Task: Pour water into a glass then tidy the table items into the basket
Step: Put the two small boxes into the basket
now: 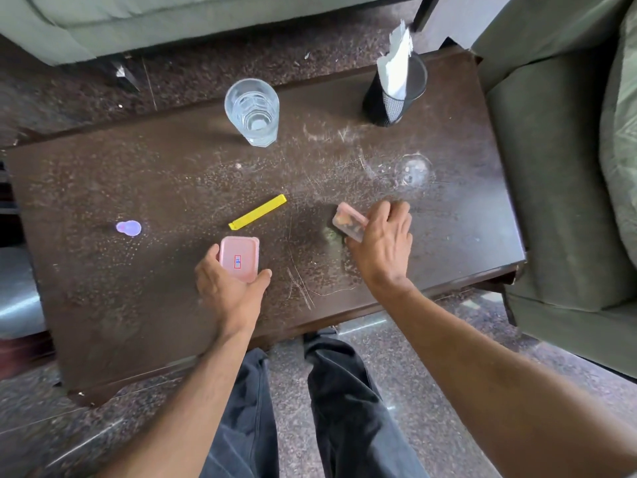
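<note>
A clear glass [252, 112] holding some water stands at the far middle of the dark wooden table [138, 188]. My left hand [229, 288] grips a pink plastic lid [239, 258] near the table's middle front. My right hand [382, 246] holds a small pink box [348, 220], tilted just above the tabletop. A yellow clip [258, 212] lies flat between them, a little farther back. A small purple object [128, 228] rests on the table's left part. A black mesh basket [396, 94] with white tissue [396, 63] in it stands at the far right corner.
A wet ring mark [413, 170] shows on the table's right side. Green sofas [558, 188] flank the table on the right and behind. My legs in dark trousers [331, 408] stand at the front edge, on a speckled floor.
</note>
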